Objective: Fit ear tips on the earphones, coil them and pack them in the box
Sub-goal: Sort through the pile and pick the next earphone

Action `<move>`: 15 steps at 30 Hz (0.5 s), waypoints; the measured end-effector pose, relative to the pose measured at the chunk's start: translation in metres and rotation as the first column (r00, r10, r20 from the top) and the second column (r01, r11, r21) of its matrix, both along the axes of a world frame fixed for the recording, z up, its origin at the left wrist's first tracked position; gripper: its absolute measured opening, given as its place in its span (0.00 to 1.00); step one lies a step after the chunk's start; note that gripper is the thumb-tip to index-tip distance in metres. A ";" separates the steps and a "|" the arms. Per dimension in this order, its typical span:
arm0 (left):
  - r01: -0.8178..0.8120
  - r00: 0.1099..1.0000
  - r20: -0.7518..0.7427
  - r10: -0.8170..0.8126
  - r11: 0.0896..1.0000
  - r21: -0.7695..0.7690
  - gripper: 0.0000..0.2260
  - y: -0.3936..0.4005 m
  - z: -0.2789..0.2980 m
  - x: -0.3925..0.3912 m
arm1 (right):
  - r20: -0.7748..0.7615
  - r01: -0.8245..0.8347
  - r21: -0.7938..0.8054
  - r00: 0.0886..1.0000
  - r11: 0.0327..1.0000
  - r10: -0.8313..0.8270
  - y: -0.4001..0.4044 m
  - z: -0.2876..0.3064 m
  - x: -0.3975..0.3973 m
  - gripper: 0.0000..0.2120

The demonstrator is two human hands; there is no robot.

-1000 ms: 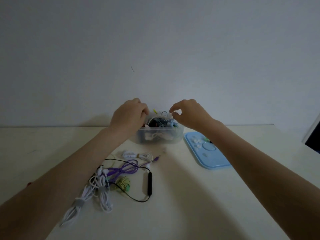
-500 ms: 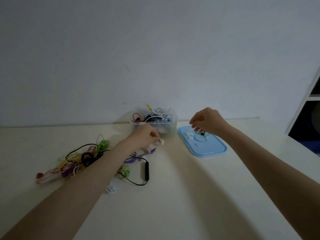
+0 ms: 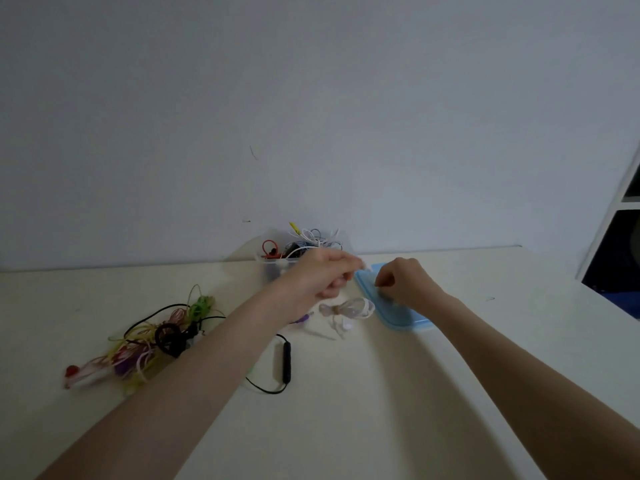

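Moved: my left hand (image 3: 323, 277) has lifted white earphones (image 3: 348, 310) rightward beside the blue lid (image 3: 394, 315).
Left hand: pinching their earbud end.
Right hand (image 3: 403, 284): curled over lid; grip unclear.

Over the table (image 3: 381, 393), the left hand (image 3: 320, 275) pinched white earphones (image 3: 348, 311) beside the box (image 3: 277, 268), while the right hand (image 3: 403, 282) reached onto the blue lid (image 3: 398, 318).
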State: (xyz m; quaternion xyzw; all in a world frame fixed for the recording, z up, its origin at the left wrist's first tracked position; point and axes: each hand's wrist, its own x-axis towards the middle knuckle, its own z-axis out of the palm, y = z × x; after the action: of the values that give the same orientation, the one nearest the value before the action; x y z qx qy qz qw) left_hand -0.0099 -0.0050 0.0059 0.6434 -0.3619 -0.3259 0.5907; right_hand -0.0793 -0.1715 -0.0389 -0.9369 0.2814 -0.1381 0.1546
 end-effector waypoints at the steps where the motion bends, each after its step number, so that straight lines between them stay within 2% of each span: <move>1: -0.008 1.000 -0.024 0.009 0.999 0.036 0.07 -0.002 -0.008 0.000 | 0.040 0.008 0.013 0.999 1.000 -0.008 0.001 0.000 -0.003 0.08; 4: -0.033 0.992 -0.114 0.047 0.992 0.122 0.04 -0.004 -0.025 0.001 | 0.249 0.015 0.071 0.968 0.997 -0.033 0.006 0.005 -0.013 0.06; 6: -0.010 0.989 -0.147 0.034 0.987 0.162 0.07 -0.003 -0.034 0.002 | 0.397 -0.052 0.250 0.916 0.967 -0.053 0.018 0.009 -0.020 0.03; 8: 0.016 0.991 -0.135 0.008 0.985 0.174 0.06 -0.002 -0.041 0.001 | 0.492 -0.195 0.449 0.869 0.872 -0.060 0.032 0.008 -0.025 0.06; 10: -0.008 0.991 -0.129 0.026 0.990 0.142 0.05 -0.002 -0.046 0.000 | 0.543 -0.315 0.555 0.838 0.770 -0.049 0.042 0.002 -0.028 0.10; 15: -0.057 0.973 -0.221 0.062 0.998 0.033 0.07 -0.001 -0.050 0.004 | 0.587 -0.419 0.619 0.809 0.664 -0.036 0.046 -0.003 -0.032 0.07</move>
State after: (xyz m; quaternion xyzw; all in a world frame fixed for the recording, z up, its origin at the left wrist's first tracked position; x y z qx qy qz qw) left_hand -0.0063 -0.0060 -0.0437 0.6212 -0.2699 -0.3826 0.6284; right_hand -0.1110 -0.1251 -0.0414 -0.7409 0.1498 -0.2617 0.6001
